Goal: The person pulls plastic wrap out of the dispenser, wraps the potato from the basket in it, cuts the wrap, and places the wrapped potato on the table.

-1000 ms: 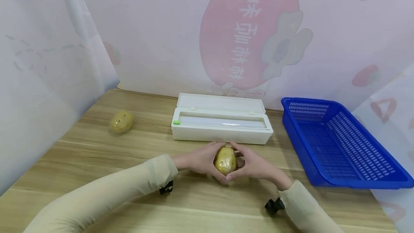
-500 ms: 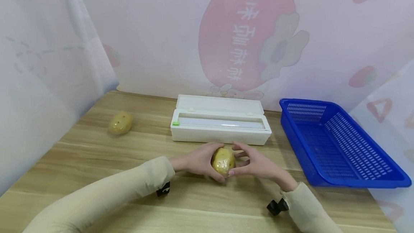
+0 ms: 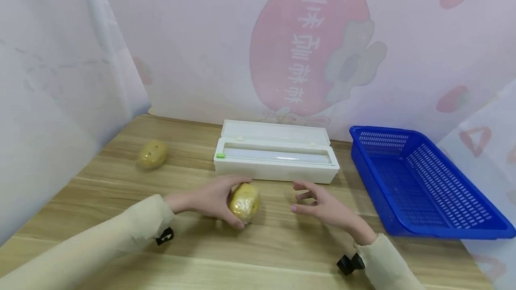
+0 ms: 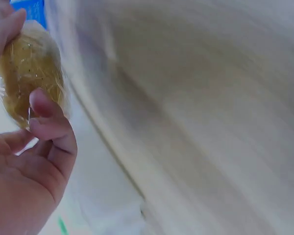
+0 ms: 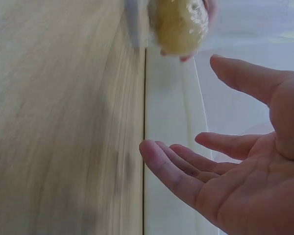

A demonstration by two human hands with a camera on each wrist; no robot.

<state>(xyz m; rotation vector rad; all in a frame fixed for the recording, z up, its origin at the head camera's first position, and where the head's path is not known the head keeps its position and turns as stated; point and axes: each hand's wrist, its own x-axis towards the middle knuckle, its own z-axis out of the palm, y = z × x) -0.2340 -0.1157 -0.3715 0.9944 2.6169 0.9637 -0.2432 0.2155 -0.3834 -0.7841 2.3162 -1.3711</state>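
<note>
My left hand [image 3: 213, 198] grips a potato [image 3: 244, 202] wrapped in shiny clear plastic film, thumb on the near side and fingers over the far side. The left wrist view shows the wrinkled film over the potato [image 4: 32, 73] and the fingertips pressed to it. To the right, my right hand [image 3: 322, 207] is apart from the potato, fingers loosely bent with nothing between them. In the right wrist view the palm of the right hand [image 5: 235, 176] faces the potato. A second potato [image 3: 153, 154], also glossy, lies at the far left of the table.
Behind the hands stands a white cling film box [image 3: 276, 170], lid up, with a film roll inside and a green slider [image 3: 220, 155] at its left end. A blue plastic basket [image 3: 403, 227] sits on the right. A printed curtain [image 3: 193, 57] borders the wooden table [image 3: 242, 258].
Both hands held the potato at first. The right hand has let go and drawn slightly right, while the left hand has carried the potato leftward.
</note>
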